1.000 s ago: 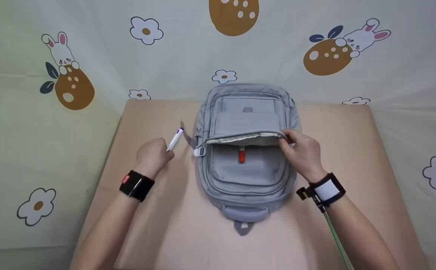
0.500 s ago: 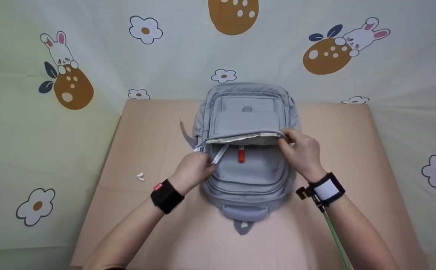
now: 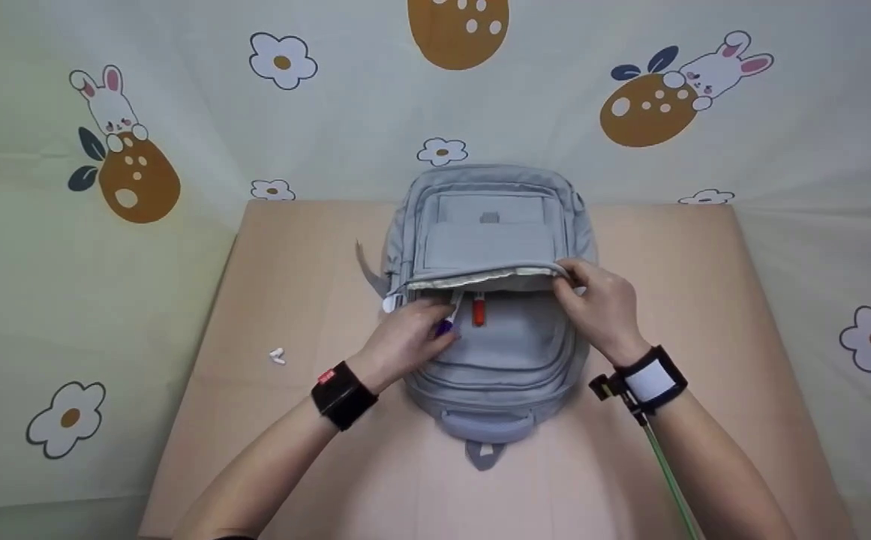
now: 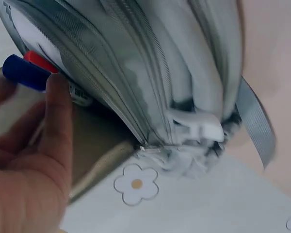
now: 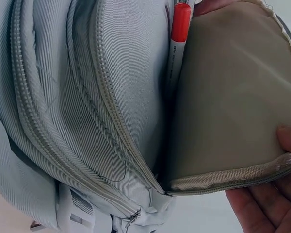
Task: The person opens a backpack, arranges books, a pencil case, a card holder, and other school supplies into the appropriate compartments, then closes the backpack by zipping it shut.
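Observation:
A grey backpack (image 3: 491,232) lies on the table with its front pocket unzipped. My right hand (image 3: 600,307) pinches the edge of the pocket flap (image 5: 233,97) and holds it lifted. My left hand (image 3: 409,334) is at the left side of the pocket opening, thumb and fingers spread around a white marker with a blue-purple cap (image 4: 26,73). The marker sits partly in the pocket, cap end out, and one straight finger overlaps its body in the left wrist view. Next to it a red-capped marker (image 3: 479,311) stands in the pocket; its lower part is hidden.
A small white object (image 3: 277,356) lies on the table (image 3: 292,450) left of the backpack. A grey strap (image 3: 369,270) and white buckle (image 3: 392,302) stick out on the bag's left side. A printed cloth (image 3: 360,112) hangs behind the table.
My left hand has carried the blue-purple-capped marker right, from beside the backpack into the pocket opening, and its fingers have spread from the cap. The right hand keeps holding the flap.

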The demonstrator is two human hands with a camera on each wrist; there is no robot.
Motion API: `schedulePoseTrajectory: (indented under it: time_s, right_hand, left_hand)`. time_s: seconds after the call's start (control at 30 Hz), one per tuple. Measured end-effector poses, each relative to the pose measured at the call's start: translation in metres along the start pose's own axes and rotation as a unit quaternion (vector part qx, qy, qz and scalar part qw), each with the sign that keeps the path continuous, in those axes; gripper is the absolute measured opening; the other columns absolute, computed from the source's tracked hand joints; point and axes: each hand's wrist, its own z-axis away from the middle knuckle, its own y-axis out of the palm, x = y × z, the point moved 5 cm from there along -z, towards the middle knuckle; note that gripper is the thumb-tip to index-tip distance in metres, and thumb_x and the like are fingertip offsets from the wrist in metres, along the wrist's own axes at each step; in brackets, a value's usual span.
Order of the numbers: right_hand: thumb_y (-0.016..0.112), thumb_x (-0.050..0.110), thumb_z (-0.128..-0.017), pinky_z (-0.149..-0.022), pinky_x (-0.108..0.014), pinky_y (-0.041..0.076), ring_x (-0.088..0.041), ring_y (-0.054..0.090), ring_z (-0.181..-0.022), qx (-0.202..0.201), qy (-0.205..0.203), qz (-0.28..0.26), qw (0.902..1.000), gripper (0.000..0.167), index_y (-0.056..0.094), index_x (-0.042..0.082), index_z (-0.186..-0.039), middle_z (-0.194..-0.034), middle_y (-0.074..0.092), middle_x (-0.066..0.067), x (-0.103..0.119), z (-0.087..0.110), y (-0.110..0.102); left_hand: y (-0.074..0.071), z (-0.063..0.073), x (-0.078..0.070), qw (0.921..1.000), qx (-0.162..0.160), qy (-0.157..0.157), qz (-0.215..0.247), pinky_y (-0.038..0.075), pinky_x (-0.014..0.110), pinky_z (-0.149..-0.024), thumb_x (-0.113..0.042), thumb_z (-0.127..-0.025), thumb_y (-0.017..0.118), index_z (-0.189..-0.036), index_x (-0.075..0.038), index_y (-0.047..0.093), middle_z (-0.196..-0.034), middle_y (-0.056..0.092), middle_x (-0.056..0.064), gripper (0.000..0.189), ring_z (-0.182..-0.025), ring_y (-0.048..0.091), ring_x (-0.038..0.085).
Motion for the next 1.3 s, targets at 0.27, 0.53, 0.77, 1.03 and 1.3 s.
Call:
schedulePoseTrajectory:
  time_s: [0.27, 0.53, 0.77, 1.03, 1.3]
  right_hand:
    - [0.073, 0.005, -0.088, -0.061, -0.038, 0.054, -0.02, 0.071, -0.074, -0.007, 0.001, 0.008, 0.9999, 0.013, 0.076, 0.005, -0.101, -0.088, 0.076, -0.007, 0.0, 0.0, -0.004]
    - [0.073, 0.004, -0.088, -0.065, -0.038, 0.055, -0.02, 0.072, -0.078, 0.002, 0.001, 0.002, 1.0, 0.014, 0.076, 0.006, -0.102, -0.092, 0.076, -0.007, -0.001, 0.004, 0.0]
    - [0.073, 0.004, -0.089, -0.066, -0.039, 0.056, -0.021, 0.072, -0.079, 0.004, 0.001, -0.004, 1.0, 0.014, 0.075, 0.006, -0.103, -0.093, 0.077, -0.008, -0.001, 0.004, 0.001]
    - [0.072, 0.004, -0.089, -0.065, -0.039, 0.056, -0.02, 0.073, -0.079, 0.009, 0.009, -0.005, 0.9999, 0.013, 0.075, 0.006, -0.102, -0.091, 0.077, -0.007, -0.002, 0.003, -0.001]
    - [0.073, 0.004, -0.09, -0.065, -0.038, 0.057, -0.021, 0.073, -0.08, 0.011, 0.005, -0.006, 0.9999, 0.014, 0.076, 0.006, -0.103, -0.094, 0.077, -0.008, -0.002, 0.005, 0.001]
  left_hand:
    - [0.003, 0.005, 0.003, 0.9946, 0.029, 0.1, -0.001, 0.049, 0.037, -0.103, -0.016, -0.095, 0.074, -0.131, 0.0, 0.067, -0.137, 0.063, 0.017, 0.04, -0.124, 0.062, 0.028]
    - [0.026, -0.018, 0.003, 0.994, -0.06, 0.075, -0.052, 0.056, 0.034, -0.091, -0.024, -0.099, 0.069, -0.127, -0.005, 0.069, -0.122, 0.072, 0.009, 0.033, -0.108, 0.07, 0.024]
    - [0.008, 0.01, 0.012, 0.9821, -0.128, 0.119, -0.069, 0.056, 0.037, -0.093, -0.016, -0.092, 0.077, -0.119, -0.001, 0.072, -0.118, 0.072, 0.012, 0.031, -0.108, 0.069, 0.026]
    - [-0.028, 0.079, 0.086, 0.9815, -0.118, -0.043, -0.145, 0.058, 0.042, -0.089, -0.005, -0.092, 0.074, -0.116, 0.001, 0.073, -0.114, 0.071, 0.017, 0.025, -0.105, 0.069, 0.032]
    - [-0.036, 0.163, 0.157, 0.9445, -0.029, -0.287, -0.157, 0.056, 0.057, -0.083, 0.004, -0.092, 0.062, -0.105, 0.015, 0.067, -0.109, 0.064, 0.035, 0.018, -0.098, 0.065, 0.05]
